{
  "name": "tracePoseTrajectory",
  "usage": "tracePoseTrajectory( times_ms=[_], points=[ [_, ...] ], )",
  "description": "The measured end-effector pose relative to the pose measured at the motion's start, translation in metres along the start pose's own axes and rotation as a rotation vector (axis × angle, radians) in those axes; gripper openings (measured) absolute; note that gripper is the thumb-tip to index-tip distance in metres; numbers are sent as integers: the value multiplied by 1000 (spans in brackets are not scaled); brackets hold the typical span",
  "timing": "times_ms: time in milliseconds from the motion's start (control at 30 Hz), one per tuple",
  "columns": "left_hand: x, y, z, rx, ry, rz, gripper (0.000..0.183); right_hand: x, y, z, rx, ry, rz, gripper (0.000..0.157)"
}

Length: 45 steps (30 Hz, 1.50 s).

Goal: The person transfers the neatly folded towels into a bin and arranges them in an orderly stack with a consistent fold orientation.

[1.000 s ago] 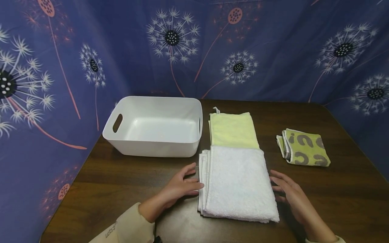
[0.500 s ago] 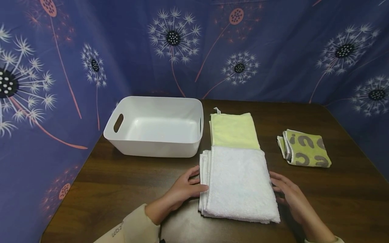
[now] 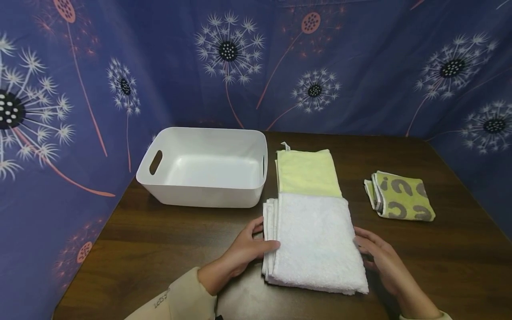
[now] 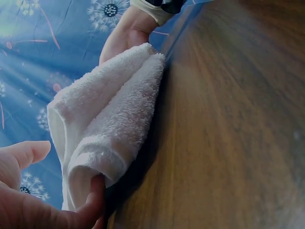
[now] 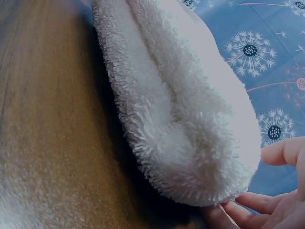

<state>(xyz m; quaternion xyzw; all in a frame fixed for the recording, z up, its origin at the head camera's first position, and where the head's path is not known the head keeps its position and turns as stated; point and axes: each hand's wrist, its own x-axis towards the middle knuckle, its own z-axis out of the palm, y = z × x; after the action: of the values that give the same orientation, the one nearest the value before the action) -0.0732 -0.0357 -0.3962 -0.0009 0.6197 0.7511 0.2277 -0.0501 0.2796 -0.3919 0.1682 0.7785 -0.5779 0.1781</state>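
A folded white towel [image 3: 316,242] lies on the table, its layered edge facing left in the head view. My left hand [image 3: 248,246] is at that edge. In the left wrist view its thumb [image 4: 35,151] stands apart above the towel, and a fingertip [image 4: 97,183] touches the lower fold. My right hand [image 3: 380,255] is at the towel's opposite side. In the right wrist view, fingers [image 5: 250,205] touch the rounded fold from below, with the thumb [image 5: 281,151] beside its upper part. Beyond the white towel lies a folded pale yellow towel [image 3: 308,171], its near end meeting the white one.
A white plastic bin [image 3: 204,195] with handle holes stands at the back left. To the right lies a folded green towel [image 3: 404,195] with grey marks. A blue dandelion-print cloth [image 3: 272,66] hangs around the brown wooden table [image 3: 160,240].
My left hand has moved right onto the layered edge of the white towel, its thumb now over the top. The right hand has shifted slightly closer to its side. The towels have stayed in place.
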Motion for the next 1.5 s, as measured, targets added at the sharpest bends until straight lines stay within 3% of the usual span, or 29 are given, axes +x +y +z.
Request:
tracePoseTrajectory(
  times_ms=[400,1167,1500],
  points=[
    [7,-1,0,18,50,-45,80,2,0,-1,29,-17,-21,66],
    [17,-3,-1,-78,35,-100,79,6,-3,5,126,-34,18,72],
    [17,-5,1,-65,56,-90,78,6,2,6,184,-17,-31,65]
  ],
)
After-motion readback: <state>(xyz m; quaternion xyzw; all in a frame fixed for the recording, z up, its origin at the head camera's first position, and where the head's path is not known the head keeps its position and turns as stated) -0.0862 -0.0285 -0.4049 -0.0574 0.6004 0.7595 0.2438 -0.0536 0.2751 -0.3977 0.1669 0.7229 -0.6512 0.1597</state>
